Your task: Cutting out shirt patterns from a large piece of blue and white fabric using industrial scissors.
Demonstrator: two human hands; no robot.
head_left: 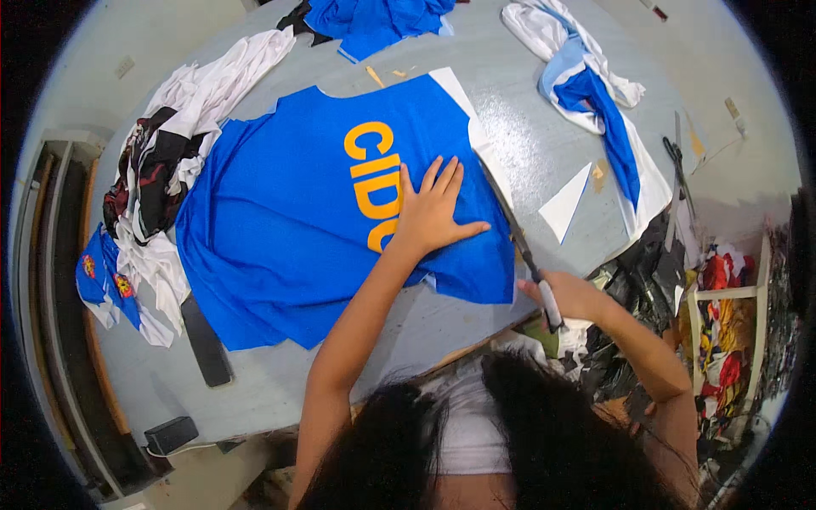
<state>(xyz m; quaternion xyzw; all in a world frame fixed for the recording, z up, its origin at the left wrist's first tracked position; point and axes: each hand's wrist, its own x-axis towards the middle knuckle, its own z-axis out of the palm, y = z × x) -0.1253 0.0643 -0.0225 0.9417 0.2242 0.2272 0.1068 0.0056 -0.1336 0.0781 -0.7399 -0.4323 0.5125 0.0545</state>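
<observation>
A blue fabric piece [280,204], shaped like a shirt panel with orange lettering, lies spread on the grey table. My left hand [438,208] presses flat on it, fingers spread over part of the lettering. At the panel's right edge, my right hand [569,297] grips a pair of scissors [551,306] with pale-wrapped handles. The long blades point away from me along the border between the blue cloth and a white strip [463,98]. How far the blades are apart cannot be made out. A white triangular offcut [565,204] lies apart to the right.
White and dark garments [161,161] are heaped along the left. More blue cloth [378,21] lies at the far edge, and a white-and-blue garment [586,85] at far right. A dark flat bar [206,344] and small black box [171,434] sit near left. Scraps [633,272] pile beside the right edge.
</observation>
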